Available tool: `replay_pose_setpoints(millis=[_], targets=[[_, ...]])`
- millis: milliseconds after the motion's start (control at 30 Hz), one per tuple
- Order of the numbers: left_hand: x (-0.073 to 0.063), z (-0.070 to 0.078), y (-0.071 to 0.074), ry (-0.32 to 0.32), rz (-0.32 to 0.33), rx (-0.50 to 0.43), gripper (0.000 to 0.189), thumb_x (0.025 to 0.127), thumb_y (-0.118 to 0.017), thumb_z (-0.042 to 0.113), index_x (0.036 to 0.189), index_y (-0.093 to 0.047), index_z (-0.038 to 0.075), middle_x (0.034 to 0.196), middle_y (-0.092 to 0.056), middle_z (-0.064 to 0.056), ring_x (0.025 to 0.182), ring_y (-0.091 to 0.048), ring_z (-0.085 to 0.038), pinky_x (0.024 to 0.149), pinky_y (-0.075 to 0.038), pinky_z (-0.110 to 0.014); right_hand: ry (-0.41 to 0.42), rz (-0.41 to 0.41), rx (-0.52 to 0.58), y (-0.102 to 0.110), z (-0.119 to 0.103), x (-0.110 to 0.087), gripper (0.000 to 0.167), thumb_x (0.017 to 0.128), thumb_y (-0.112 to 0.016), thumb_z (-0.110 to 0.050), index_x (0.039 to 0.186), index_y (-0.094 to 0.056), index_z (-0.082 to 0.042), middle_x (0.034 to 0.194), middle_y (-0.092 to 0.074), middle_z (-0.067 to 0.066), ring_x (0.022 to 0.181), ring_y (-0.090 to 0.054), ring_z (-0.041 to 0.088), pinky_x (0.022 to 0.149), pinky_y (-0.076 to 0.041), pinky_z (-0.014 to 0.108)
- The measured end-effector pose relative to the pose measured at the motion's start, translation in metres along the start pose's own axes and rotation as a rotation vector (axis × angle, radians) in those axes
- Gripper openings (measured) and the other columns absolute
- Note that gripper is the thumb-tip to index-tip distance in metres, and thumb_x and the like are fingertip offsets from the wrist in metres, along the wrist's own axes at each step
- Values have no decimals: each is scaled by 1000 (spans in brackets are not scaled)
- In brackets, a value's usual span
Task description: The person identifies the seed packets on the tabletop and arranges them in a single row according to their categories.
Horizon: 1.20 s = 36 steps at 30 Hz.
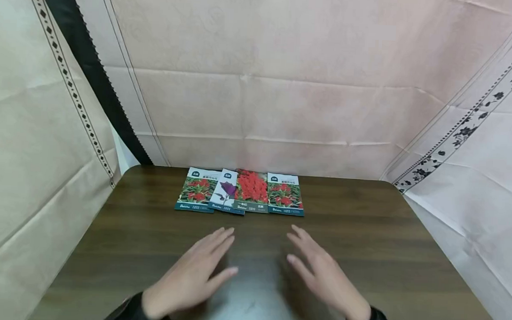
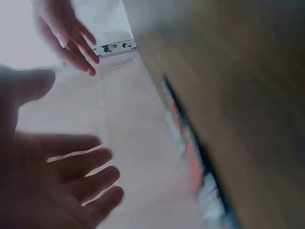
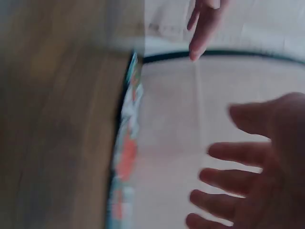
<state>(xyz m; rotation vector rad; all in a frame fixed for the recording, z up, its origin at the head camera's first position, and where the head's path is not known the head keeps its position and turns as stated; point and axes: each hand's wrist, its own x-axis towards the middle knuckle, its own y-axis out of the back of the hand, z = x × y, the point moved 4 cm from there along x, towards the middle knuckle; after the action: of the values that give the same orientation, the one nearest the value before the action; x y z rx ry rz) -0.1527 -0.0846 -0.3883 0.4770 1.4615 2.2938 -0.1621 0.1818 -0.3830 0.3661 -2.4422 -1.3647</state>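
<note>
Head view: four flower-seed packets are lying flat in a row near the far edge of the brown wooden tabletop. From the left, a red-flowered packet is sitting partly beneath a purple-flowered packet; a red-bloom packet and a second red-flowered packet are completing the row, and whether these last two are overlapping or merely touching cannot be told. The left hand and the right hand are hovering over the near side of the tabletop, fingers extended, thumbs standing well away from them; both palms are holding nothing, and the fingertips are stopping short of the packets.

Left and right wrist views: the row is appearing blurred and nearly edge-on, its thinness suggesting light, flexible pouches of paper or film. Their printed faces are probably offering a slick surface, and a hard pinch is likely to be creasing rather than tearing them. Because each packet is lying so low, the side and near edges are presenting the best hold, a fingertip lifting from beneath and the thumb pressing above; the purple-flowered packet's overlapping edge is probably giving the easiest start.
</note>
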Motion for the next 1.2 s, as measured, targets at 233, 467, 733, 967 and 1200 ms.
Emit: replay_pose_setpoints(millis=[233,467,733,967,1200], targets=[[109,-32,-19,83,141,-352,54,96,-56,40,142,-47,13,150,-43,-8,137,-43,-27,111,-37,-48,-272,7,448,5,83,79,47,103,-43,-40,143,-46,-15,153,-39,14,140,-39,32,110,-35,54],[201,-52,-63,318,160,-795,45,98,-54,39,133,-54,10,133,-58,-7,125,-53,-27,101,-45,-45,-566,65,757,-18,128,131,51,104,-39,-37,145,-41,-7,152,-38,15,138,-36,30,115,-31,50],[227,-50,-83,380,237,-923,37,97,-58,24,129,-58,5,130,-58,-12,119,-56,-29,99,-47,-43,-670,219,831,-31,137,145,44,104,-41,-31,141,-48,-7,147,-42,13,129,-41,29,110,-38,42],[225,-48,-84,378,219,-921,40,87,-66,-1,126,-61,8,131,-56,-14,125,-53,-32,95,-51,-42,-694,186,897,-34,137,144,40,104,-43,-25,137,-52,-4,147,-43,13,134,-43,27,109,-41,43],[206,-46,-75,280,76,-824,55,84,-70,3,136,-55,15,137,-54,-9,118,-56,-28,86,-54,-35,-590,140,696,-33,132,134,30,101,-50,-17,129,-60,-10,129,-53,14,104,-54,24,81,-53,29]])
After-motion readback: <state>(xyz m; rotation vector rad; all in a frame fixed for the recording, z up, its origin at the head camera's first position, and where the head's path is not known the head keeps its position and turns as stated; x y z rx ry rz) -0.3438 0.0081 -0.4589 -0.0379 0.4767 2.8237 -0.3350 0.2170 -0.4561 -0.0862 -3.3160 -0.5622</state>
